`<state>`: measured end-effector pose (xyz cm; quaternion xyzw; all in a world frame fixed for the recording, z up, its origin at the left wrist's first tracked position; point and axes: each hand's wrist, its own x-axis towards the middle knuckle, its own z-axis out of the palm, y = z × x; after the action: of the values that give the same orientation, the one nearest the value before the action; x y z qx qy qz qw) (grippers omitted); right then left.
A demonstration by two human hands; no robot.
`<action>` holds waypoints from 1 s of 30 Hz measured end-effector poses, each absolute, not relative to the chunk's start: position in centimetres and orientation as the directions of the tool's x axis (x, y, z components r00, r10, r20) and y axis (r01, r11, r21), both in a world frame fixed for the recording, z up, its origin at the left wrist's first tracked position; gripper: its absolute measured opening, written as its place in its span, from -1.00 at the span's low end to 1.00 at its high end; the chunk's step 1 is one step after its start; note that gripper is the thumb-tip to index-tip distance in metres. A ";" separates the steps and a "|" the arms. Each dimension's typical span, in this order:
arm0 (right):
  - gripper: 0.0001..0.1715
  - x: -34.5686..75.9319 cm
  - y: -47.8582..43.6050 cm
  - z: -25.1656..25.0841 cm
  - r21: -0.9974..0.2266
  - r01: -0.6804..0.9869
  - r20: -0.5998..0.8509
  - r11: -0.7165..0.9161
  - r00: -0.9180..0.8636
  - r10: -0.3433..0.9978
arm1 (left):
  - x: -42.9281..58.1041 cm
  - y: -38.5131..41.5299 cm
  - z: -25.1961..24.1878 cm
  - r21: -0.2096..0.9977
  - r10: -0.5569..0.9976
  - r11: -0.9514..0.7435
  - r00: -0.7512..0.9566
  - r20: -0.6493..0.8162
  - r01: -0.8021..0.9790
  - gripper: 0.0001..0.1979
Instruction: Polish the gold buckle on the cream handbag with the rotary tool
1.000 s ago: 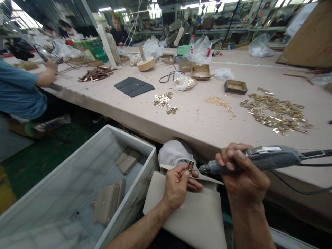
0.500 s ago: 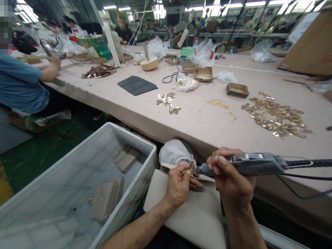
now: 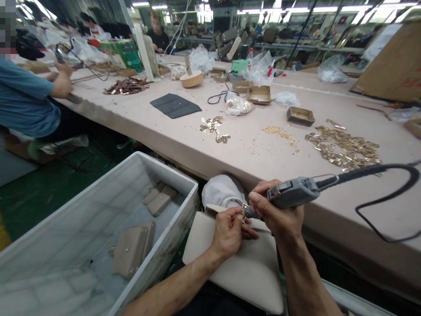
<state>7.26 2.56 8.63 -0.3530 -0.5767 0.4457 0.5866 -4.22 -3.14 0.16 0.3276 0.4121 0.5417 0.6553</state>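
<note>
My right hand (image 3: 278,210) is wrapped round a grey electric screwdriver (image 3: 292,192), tilted with its cord end up to the right. The tool's tip meets a small gold metal clasp (image 3: 244,210). Between thumb and fingers, my left hand (image 3: 229,232) pinches this clasp at the edge of a beige handbag (image 3: 243,272). The bag lies on my lap below both hands. Any screw at the tip is too small to make out.
Left of me stands a grey plastic bin (image 3: 167,237) holding beige bags (image 3: 133,250). On the table (image 3: 184,147) lie gold metal plates (image 3: 345,145), tiny screws (image 3: 279,131), a small box (image 3: 300,116) and a dark sheet (image 3: 175,105). A co-worker (image 3: 29,96) sits at the left.
My right hand has moved a little left, bringing the screwdriver's tip against the clasp. The tool's rear end and cord have swung upward. My left hand has stayed nearly still.
</note>
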 end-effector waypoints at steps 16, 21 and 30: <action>-0.75 6.7 2.4 10.8 -0.927 -0.051 0.367 0.372 -0.328 0.871 | -3.6 -3.5 0.6 0.829 0.973 0.217 0.043 -0.227 -0.516 -0.58; -0.77 6.7 2.6 10.8 -0.927 -0.087 0.369 0.364 -0.374 0.851 | -3.7 -3.6 0.5 0.841 0.975 0.202 0.018 -0.223 -0.501 -0.64; -0.66 6.6 3.1 10.9 -0.967 -0.123 0.252 0.225 -0.614 0.748 | -3.8 -3.9 0.9 0.901 0.982 0.153 -0.040 -0.184 -0.405 -0.66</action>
<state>6.63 3.15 10.90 -0.2276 -0.6864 0.5794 0.3759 -3.79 -3.86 0.90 0.3224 0.4474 0.5655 0.6132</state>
